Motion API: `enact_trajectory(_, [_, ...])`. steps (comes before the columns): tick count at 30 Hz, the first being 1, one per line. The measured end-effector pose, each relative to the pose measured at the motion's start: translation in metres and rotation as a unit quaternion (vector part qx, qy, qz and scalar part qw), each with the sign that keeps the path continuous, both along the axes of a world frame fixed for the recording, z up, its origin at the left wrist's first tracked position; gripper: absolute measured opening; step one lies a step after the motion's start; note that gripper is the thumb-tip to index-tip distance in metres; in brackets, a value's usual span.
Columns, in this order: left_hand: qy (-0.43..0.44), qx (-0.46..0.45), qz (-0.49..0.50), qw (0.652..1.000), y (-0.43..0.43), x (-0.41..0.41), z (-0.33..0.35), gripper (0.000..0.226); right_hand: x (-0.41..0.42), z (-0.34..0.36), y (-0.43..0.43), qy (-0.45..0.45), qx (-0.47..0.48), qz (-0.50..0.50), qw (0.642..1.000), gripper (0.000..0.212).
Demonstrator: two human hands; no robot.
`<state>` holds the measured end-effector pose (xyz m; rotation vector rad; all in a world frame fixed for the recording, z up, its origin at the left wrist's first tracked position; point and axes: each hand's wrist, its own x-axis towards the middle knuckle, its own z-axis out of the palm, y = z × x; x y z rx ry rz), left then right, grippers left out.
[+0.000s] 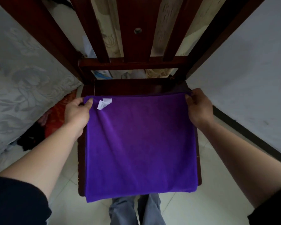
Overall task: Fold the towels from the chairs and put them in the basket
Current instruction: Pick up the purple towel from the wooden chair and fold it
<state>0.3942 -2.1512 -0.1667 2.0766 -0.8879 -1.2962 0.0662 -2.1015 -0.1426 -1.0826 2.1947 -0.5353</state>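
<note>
A purple towel (141,143) lies folded flat on the seat of a dark red wooden chair (133,86), covering most of the seat and hanging a little over its front edge. A white label (104,103) shows near the towel's far left corner. My left hand (78,112) pinches the far left corner. My right hand (199,108) pinches the far right corner. Both corners sit close to the seat surface. No basket is in view.
The chair's slatted back (131,30) rises straight ahead. A patterned grey fabric surface (23,70) is on the left, with red and black cloth (55,124) on the floor beside it. A white wall (250,78) stands on the right. Pale tiled floor lies below.
</note>
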Motion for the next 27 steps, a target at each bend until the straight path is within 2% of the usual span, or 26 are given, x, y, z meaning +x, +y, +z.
enact_trajectory(7, [-0.101,-0.007,-0.018,0.995,-0.008,-0.004,0.000,0.017,-0.001,-0.003,-0.011,0.019,0.040,-0.008,0.999,0.022])
enact_trajectory(11, [-0.171,-0.011,-0.055,0.984,-0.011,-0.006,0.003,0.042,-0.004,-0.007,-0.014,0.021,0.075,-0.004,0.997,0.039])
enact_trajectory(14, [-0.157,0.015,-0.061,0.986,-0.010,-0.005,0.005,0.051,-0.011,-0.004,-0.013,0.010,0.107,-0.007,0.994,0.048])
enact_trajectory(16, [-0.130,0.029,-0.052,0.990,-0.009,-0.002,0.002,0.054,-0.014,-0.001,-0.014,-0.015,0.099,-0.022,0.995,0.046])
enact_trajectory(20, [-0.109,0.055,-0.053,0.991,-0.012,0.002,-0.001,0.042,-0.012,0.003,-0.018,-0.042,0.122,-0.013,0.992,0.034])
enact_trajectory(23, [-0.101,0.058,-0.060,0.991,-0.016,0.005,0.000,0.022,-0.006,0.006,-0.021,-0.089,0.168,-0.035,0.981,0.016])
enact_trajectory(27, [-0.083,0.045,-0.068,0.993,-0.018,0.007,0.005,0.016,-0.003,0.012,-0.026,-0.135,0.165,-0.088,0.973,0.023])
